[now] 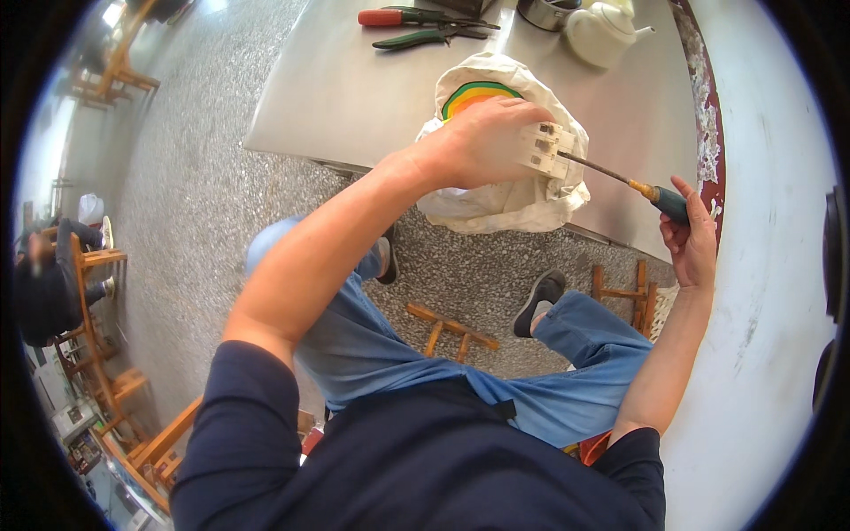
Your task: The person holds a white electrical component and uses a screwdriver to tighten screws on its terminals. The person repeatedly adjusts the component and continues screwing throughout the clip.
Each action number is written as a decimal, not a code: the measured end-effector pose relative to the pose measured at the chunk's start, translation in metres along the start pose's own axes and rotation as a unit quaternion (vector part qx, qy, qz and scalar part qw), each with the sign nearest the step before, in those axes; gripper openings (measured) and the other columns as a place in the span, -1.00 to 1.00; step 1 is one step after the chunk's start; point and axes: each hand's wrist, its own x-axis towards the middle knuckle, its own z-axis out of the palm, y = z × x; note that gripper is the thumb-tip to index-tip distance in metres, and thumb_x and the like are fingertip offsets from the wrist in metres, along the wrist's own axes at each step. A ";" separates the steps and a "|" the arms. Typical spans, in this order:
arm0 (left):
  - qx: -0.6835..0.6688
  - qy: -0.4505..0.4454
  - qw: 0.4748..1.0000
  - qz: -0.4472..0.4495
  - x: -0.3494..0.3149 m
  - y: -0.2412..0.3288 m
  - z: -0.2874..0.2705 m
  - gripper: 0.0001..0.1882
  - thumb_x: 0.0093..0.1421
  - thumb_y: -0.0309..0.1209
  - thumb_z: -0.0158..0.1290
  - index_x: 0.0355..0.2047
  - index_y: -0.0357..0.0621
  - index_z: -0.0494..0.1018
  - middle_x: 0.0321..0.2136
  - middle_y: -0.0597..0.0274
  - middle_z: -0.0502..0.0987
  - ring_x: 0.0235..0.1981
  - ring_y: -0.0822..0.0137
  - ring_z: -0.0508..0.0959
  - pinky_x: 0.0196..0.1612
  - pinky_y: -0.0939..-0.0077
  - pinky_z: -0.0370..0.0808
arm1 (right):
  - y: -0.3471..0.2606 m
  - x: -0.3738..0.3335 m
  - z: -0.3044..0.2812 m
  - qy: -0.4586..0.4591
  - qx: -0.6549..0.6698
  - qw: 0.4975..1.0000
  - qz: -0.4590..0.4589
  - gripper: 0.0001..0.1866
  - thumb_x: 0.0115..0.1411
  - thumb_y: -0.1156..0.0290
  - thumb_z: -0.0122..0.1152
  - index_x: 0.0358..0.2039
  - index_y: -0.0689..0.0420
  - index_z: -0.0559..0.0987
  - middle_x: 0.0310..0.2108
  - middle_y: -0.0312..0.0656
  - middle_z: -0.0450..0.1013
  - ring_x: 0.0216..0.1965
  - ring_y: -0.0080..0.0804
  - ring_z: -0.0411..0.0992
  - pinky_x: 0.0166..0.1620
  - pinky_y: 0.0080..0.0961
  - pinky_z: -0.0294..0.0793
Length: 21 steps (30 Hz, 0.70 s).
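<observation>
My left hand grips a white, block-shaped electrical part with terminal slots, like a circuit breaker, above the table's front edge. Its fingertips are partly out of sight. In my right hand is a screwdriver with a dark green handle, its fingers round the handle end. The shaft slants up to the left and its tip meets the part's terminal side. Under and around my left hand lies a crumpled off-white cloth bag, hanging over the table edge. A green, yellow and orange banded patch shows at its top.
On the metal table lie red-handled pliers and green-handled pliers. A cream teapot stands at the back right beside a metal pot. A white wall runs along my right. Wooden stools stand below.
</observation>
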 end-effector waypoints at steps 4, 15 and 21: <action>-0.013 -0.009 1.000 -0.011 0.000 0.003 -0.003 -0.35 0.03 -0.43 0.36 0.16 -0.15 0.43 -0.05 0.00 0.54 0.00 0.08 0.57 0.05 0.27 0.56 | -0.002 -0.010 0.017 -0.017 0.034 0.996 -0.077 -0.38 0.42 0.20 0.16 0.37 0.24 0.30 -0.21 -0.15 0.54 -0.47 -0.66 0.34 -0.54 -0.80 0.21; 0.022 0.008 1.000 0.017 0.000 0.001 0.000 -0.36 0.04 -0.37 0.37 0.14 -0.18 0.44 -0.04 0.00 0.56 0.05 0.02 0.53 0.15 0.22 0.47 | 0.002 -0.008 0.016 -0.011 0.060 0.995 -0.075 -0.22 0.34 0.17 0.24 0.44 0.22 0.19 -0.10 -0.09 0.53 -0.42 -0.60 0.38 -0.55 -0.81 0.20; 0.016 -0.005 1.000 0.007 0.001 0.006 -0.003 -0.36 0.03 -0.36 0.37 0.13 -0.18 0.44 -0.02 0.01 0.57 0.07 0.02 0.53 0.18 0.21 0.46 | 0.000 -0.005 -0.002 -0.080 0.024 0.995 -0.057 -0.26 0.37 0.12 0.19 0.42 0.23 0.22 -0.19 -0.13 0.53 -0.49 -0.66 0.34 -0.60 -0.81 0.13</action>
